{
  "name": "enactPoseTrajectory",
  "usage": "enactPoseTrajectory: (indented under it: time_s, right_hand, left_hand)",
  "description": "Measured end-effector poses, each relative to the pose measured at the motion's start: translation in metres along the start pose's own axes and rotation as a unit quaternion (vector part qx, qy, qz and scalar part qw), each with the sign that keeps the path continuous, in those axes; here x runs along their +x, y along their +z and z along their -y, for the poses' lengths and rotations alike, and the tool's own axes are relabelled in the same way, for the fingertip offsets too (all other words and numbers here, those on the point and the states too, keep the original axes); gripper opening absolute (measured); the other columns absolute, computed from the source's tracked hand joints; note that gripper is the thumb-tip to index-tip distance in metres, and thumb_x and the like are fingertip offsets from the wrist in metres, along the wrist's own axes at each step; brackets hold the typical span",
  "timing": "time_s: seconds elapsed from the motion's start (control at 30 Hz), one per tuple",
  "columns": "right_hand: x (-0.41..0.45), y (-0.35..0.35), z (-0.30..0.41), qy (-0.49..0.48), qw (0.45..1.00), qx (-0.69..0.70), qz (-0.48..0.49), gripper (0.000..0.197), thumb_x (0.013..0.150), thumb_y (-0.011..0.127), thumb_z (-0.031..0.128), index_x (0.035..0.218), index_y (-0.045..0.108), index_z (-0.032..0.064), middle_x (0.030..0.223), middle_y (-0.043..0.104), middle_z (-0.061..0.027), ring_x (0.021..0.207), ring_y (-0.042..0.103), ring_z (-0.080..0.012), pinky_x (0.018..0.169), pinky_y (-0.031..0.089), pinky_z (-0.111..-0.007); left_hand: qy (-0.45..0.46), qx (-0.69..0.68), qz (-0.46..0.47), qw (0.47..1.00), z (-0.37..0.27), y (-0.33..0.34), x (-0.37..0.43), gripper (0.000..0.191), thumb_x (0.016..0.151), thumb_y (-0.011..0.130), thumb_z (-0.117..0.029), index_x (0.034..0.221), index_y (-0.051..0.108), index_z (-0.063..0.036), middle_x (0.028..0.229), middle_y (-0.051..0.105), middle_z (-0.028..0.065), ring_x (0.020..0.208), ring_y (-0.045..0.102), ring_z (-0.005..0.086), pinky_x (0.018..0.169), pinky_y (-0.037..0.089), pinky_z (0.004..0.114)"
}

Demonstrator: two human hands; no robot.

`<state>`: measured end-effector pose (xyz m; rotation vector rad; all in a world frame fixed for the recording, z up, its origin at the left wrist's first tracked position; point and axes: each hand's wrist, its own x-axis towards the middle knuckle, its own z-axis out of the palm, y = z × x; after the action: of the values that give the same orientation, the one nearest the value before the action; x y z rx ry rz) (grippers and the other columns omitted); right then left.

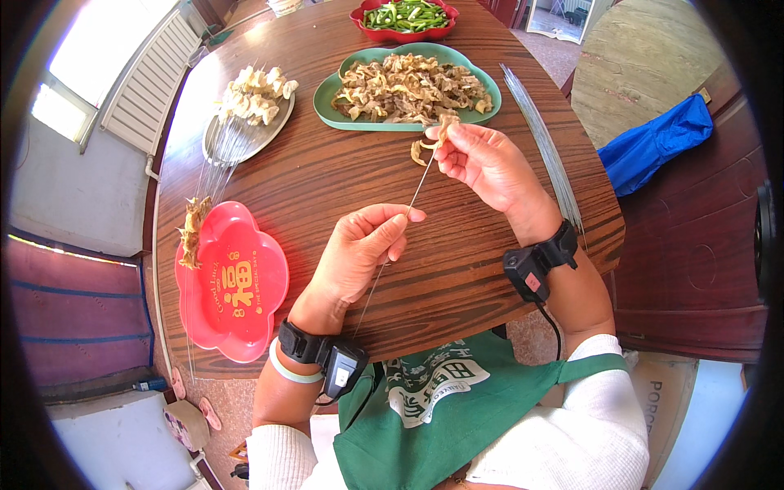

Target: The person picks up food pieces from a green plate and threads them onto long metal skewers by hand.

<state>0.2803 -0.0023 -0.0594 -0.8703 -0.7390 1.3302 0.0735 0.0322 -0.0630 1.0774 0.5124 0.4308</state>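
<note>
Between thumb and fingers, my left hand (367, 248) grips a thin metal skewer (421, 184) that slants up to the right. At its upper end, my right hand (481, 162) pinches a piece of brownish oyster mushroom (446, 127), with a curled strip hanging below. Whether the skewer's tip has gone through the piece is hidden by my fingers. Just beyond my right hand lies a green cloud-shaped tray (327, 101) heaped with torn mushroom pieces (410, 86). To the left, a red flower-shaped plate (211, 306) has skewers threaded with mushroom (195, 233) across its edge.
An oval metal plate (285, 119) holds skewers bearing pale pieces (257, 95). A red bowl (452, 15) of cut green vegetables (404, 15) stands at the far edge. Bare skewers (545, 147) lie bundled along the right of the wooden table (343, 177). A blue cloth (658, 144) hangs beyond.
</note>
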Motion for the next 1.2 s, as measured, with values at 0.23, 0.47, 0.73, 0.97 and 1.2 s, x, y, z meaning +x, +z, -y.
enactPoseTrajectory:
  time_s: [0.23,0.47,0.73,0.97,1.2]
  right_hand:
    - [0.002,-0.005,-0.001,-0.022,1.000,-0.007,-0.002,0.021,0.085,0.052,0.022,0.084,0.059,0.0029,0.073,0.060,-0.0040,0.062,0.056,-0.0094,0.057,0.044,-0.018]
    - [0.002,-0.004,-0.003,-0.023,0.999,-0.015,-0.017,0.020,0.084,0.053,0.020,0.084,0.059,0.0019,0.074,0.061,-0.0058,0.063,0.058,-0.0107,0.058,0.046,-0.019]
    - [0.000,0.001,-0.004,-0.023,0.999,-0.028,-0.010,0.021,0.084,0.053,0.021,0.086,0.060,0.0011,0.075,0.061,-0.0064,0.065,0.058,-0.0111,0.060,0.047,-0.020]
    - [-0.002,0.004,-0.006,-0.026,0.996,-0.084,-0.010,0.021,0.084,0.053,0.020,0.089,0.059,0.0005,0.077,0.061,-0.0050,0.067,0.057,-0.0099,0.062,0.046,-0.019]
    - [0.000,0.003,-0.007,-0.048,0.998,-0.048,-0.017,0.020,0.083,0.055,0.020,0.088,0.060,0.0011,0.070,0.057,-0.0004,0.058,0.048,-0.0052,0.055,0.038,-0.016]
  left_hand:
    - [0.000,0.002,0.011,1.000,-0.002,0.000,-0.001,0.021,0.086,0.050,-0.016,0.097,0.058,-0.0009,0.058,0.044,-0.0050,0.053,0.035,0.0026,0.047,0.024,0.015]
    - [0.003,-0.001,0.007,1.000,-0.002,0.002,-0.001,0.021,0.086,0.050,-0.016,0.098,0.058,-0.0007,0.058,0.044,-0.0050,0.052,0.035,0.0026,0.047,0.024,0.015]
    - [-0.001,-0.004,0.005,1.000,-0.001,0.001,-0.001,0.020,0.086,0.050,-0.016,0.097,0.058,-0.0013,0.058,0.045,-0.0047,0.051,0.035,0.0017,0.045,0.023,0.015]
    - [-0.001,-0.007,0.008,1.000,-0.001,0.000,0.000,0.019,0.086,0.050,-0.015,0.098,0.058,-0.0017,0.058,0.046,-0.0044,0.052,0.036,0.0015,0.045,0.024,0.014]
    - [0.006,0.017,0.006,1.000,-0.002,0.002,0.000,0.019,0.086,0.049,-0.014,0.097,0.058,-0.0015,0.059,0.046,-0.0044,0.053,0.037,0.0022,0.047,0.026,0.015]
